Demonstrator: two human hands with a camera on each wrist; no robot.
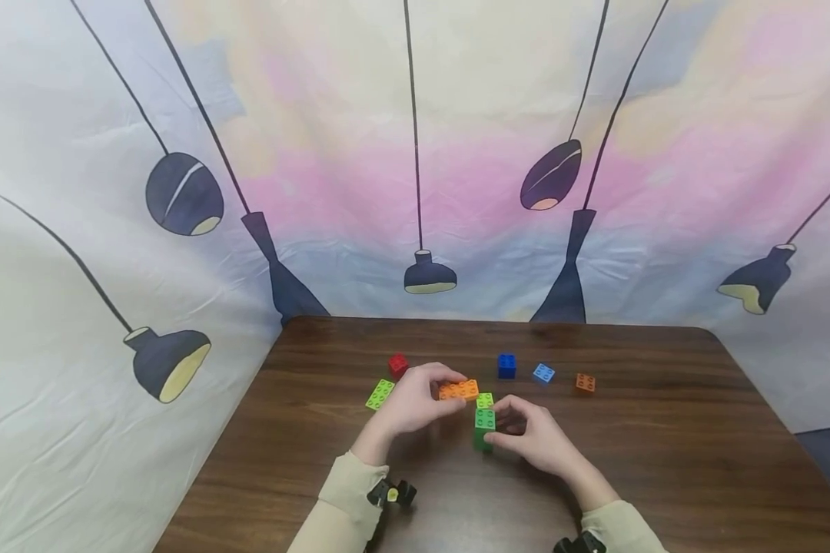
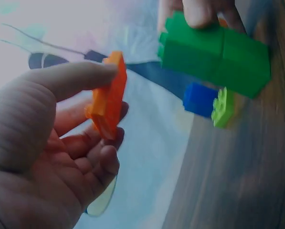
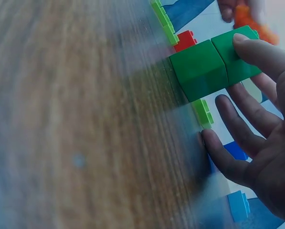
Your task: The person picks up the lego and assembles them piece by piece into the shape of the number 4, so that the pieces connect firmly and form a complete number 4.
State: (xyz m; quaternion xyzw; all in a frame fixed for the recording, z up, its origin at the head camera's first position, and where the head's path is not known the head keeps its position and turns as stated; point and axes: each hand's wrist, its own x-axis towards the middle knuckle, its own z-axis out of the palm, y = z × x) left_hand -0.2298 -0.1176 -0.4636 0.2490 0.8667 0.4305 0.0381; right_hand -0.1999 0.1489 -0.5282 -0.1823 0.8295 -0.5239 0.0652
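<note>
My left hand (image 1: pixel 410 403) pinches a flat orange toy brick (image 1: pixel 459 390) between thumb and fingers; the left wrist view shows the orange brick (image 2: pixel 109 98) held up off the table. My right hand (image 1: pixel 541 439) grips a stack of two green bricks (image 1: pixel 484 432), thumb on the upper one. Upright on the wood, the green stack (image 3: pixel 199 69) shows a seam between its two bricks in the right wrist view. Just behind it lies a small lime brick (image 1: pixel 484 400). The orange brick is to the left of the stack's top, apart from it.
Beyond my left hand lie a red brick (image 1: pixel 397 365) and a longer lime brick (image 1: pixel 380 393). A dark blue brick (image 1: pixel 506 366), a light blue brick (image 1: pixel 543 373) and a darker orange brick (image 1: pixel 585 382) sit toward the back right. Behind the brown table (image 1: pixel 664 430) hangs a printed cloth (image 1: pixel 360 192).
</note>
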